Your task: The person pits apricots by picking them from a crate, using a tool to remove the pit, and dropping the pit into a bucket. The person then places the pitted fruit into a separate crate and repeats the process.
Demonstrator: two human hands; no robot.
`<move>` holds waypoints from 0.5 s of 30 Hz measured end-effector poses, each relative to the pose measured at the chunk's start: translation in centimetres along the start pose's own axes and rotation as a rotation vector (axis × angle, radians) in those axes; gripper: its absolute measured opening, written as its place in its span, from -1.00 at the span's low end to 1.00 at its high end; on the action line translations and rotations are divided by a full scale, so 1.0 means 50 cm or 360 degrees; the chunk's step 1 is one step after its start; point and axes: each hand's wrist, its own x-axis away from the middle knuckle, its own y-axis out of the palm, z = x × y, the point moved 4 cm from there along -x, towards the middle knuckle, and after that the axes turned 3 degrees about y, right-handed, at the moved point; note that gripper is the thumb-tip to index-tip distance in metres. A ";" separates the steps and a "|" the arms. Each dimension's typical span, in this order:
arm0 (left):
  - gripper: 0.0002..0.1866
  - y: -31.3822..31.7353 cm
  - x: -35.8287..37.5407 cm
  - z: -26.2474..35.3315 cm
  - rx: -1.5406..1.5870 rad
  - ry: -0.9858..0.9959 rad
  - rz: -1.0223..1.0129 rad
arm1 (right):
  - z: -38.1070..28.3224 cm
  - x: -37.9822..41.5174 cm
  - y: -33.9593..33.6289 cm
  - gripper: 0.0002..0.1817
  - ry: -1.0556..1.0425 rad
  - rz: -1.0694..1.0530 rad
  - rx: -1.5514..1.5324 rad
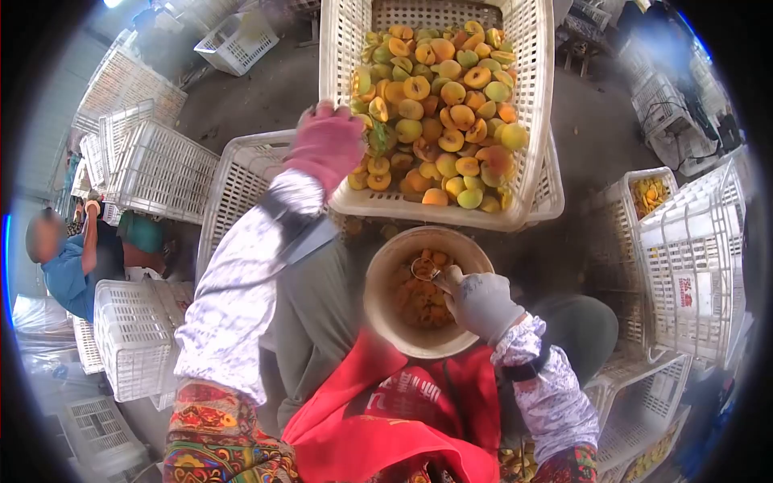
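My left hand (326, 145), in a pink glove, is at the left wall of a white crate (435, 211) full of halved orange and green fruit (451, 113). Its fingers point toward the fruit, and what they hold, if anything, cannot be made out. In a grey glove, my right hand (481, 302) is closed around the handle of a small metal ring tool (424, 269). The ring is over a round bucket (378, 310) with orange pieces (424, 302) inside. The bucket stands between my knees, just below the crate.
Another white crate (233, 173) stands behind my left forearm. More crates are stacked at left (133, 338) and right (692, 274), one holding fruit (649, 193). A person in a blue top (68, 270) sits at the far left. A red apron (403, 410) covers my lap.
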 end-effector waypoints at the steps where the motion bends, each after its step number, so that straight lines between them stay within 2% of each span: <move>1: -0.64 0.076 -0.048 -0.012 -0.0417 0.0002 0.0084 | 0.002 -0.001 -0.004 -0.69 0.0001 0.0003 0.0008; 2: -0.67 0.118 -0.079 -0.014 -0.0833 0.0008 0.0167 | 0.003 -0.001 -0.008 -0.71 0.0019 0.0042 0.0005; 5: -0.70 0.129 -0.108 0.002 -0.0863 0.0049 0.0138 | 0.022 0.000 -0.006 -0.73 0.0039 0.0173 -0.0042; 7: -0.67 0.104 -0.094 0.017 -0.0803 0.0060 0.0053 | 0.020 0.001 -0.016 -0.73 0.0040 0.0264 0.0017; 9: -0.72 0.081 -0.079 0.026 -0.0725 0.0244 0.0233 | 0.017 0.000 -0.022 -0.72 0.0037 0.0247 0.0015; 11: -0.67 0.055 -0.056 0.030 -0.0634 0.0208 0.0121 | 0.020 -0.003 -0.035 -0.72 0.0044 0.0255 0.0013; 13: -0.61 0.007 -0.007 0.035 -0.0303 0.0228 0.0246 | 0.027 -0.003 -0.043 -0.71 0.0078 0.0286 -0.0103; 14: -0.60 -0.019 0.020 0.039 0.0009 0.0152 0.0155 | 0.032 -0.003 -0.047 -0.70 0.0084 0.0342 -0.0179; 15: -0.60 -0.017 0.037 0.034 -0.0003 0.0158 0.0150 | 0.034 -0.005 -0.056 -0.73 0.0034 0.0421 -0.0185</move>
